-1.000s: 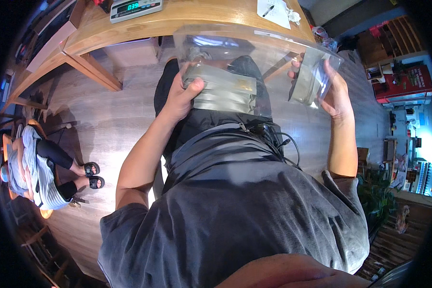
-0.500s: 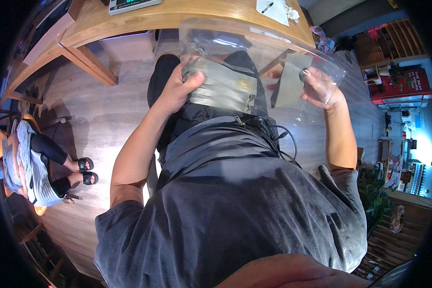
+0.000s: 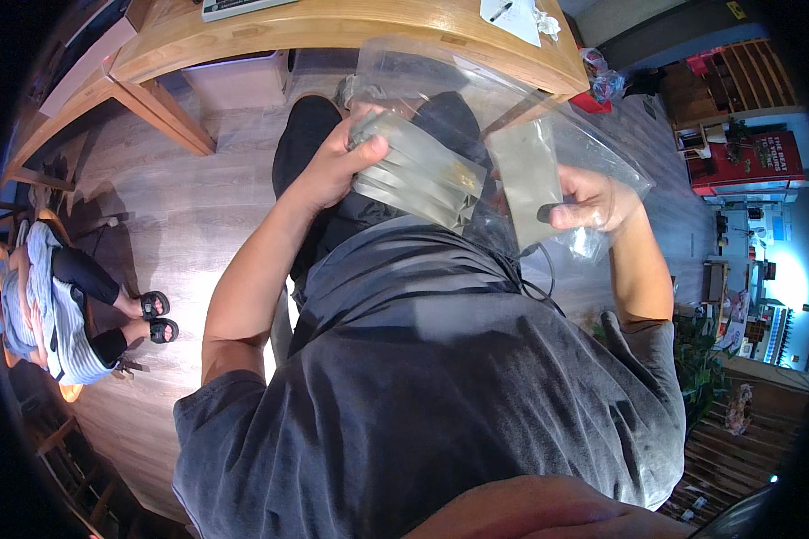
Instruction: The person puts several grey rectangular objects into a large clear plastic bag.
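— Looking from big to small: what lies beyond the fingers?

— A curved wooden desk [image 3: 351, 36] runs above both hands, with a white sheet of paper [image 3: 512, 16] and the edge of a flat device [image 3: 243, 7] on it. Off beyond the right fingers stands a red cabinet [image 3: 737, 162] with white lettering, too small to make out. Far out past the left fingers another person [image 3: 54, 296] sits on the wood floor [image 3: 180, 198].

— And in the hands?

— A large clear plastic bag [image 3: 440, 85] spreads between them. The left hand [image 3: 333, 171] has its fingers [image 3: 365, 154] closed around a bundle of grey-green flat packets [image 3: 418, 175], which seem to lie inside the bag. The right hand [image 3: 593, 199] pinches a single grey flat packet [image 3: 526, 180] together with the bag's film, thumb on top. That packet is a plain upright rectangle; I can see no label on it.

— What could go wrong?

— As I judge it, the bundle is fanned and held only at one end, so a looser grip could let the packets slide apart and drop to the lap or the floor. The thin film looks bunched under the right fingers; a hard tug there might stretch or tear it, or pull the single packet out of the pinch.
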Demonstrator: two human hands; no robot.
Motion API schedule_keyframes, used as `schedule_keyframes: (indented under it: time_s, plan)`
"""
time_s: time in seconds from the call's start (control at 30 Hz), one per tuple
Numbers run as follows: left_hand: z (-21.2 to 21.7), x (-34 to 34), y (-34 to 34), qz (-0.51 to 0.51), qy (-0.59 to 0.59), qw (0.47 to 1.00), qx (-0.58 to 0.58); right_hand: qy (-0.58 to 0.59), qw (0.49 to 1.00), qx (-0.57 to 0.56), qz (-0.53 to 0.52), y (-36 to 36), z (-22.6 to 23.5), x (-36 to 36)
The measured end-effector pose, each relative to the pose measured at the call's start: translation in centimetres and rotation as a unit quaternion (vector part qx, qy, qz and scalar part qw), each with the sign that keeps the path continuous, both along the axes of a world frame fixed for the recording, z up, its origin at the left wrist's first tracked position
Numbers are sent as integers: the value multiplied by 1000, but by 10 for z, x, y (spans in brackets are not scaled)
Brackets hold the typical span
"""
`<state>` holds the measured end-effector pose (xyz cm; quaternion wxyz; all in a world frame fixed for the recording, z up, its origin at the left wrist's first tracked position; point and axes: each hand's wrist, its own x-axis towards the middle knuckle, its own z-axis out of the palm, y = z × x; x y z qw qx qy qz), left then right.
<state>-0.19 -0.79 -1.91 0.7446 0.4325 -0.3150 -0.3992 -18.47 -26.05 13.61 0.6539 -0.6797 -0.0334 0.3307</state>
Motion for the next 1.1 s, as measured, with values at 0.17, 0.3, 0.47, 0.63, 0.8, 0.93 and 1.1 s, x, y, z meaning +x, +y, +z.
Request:
schedule_keyframes:
  time_s: [0.17,0.3,0.47,0.63,0.8,0.93,1.1]
  plan:
    - [6,-5,3,-6,69,998,-10,37,991,121,-41,21,2,-10]
    - [14,-7,0,-25,107,994,1,71,985,137,-84,4,-7,-20]
    - [5,-3,-4,-66,128,990,-4,-106,977,2,-183,17,-4,-13]
    - [4,-5,-5,-37,107,994,7,-68,978,-37,-195,3,-4,-9]
    - [8,-9,-5,-5,94,996,5,-84,982,27,-165,-11,-4,-24]
    - [5,0,-4,-23,126,992,-10,-170,925,110,-321,-8,-2,-30]
    - [12,-1,-2,-34,153,987,-20,-230,915,-49,-329,2,0,-25]
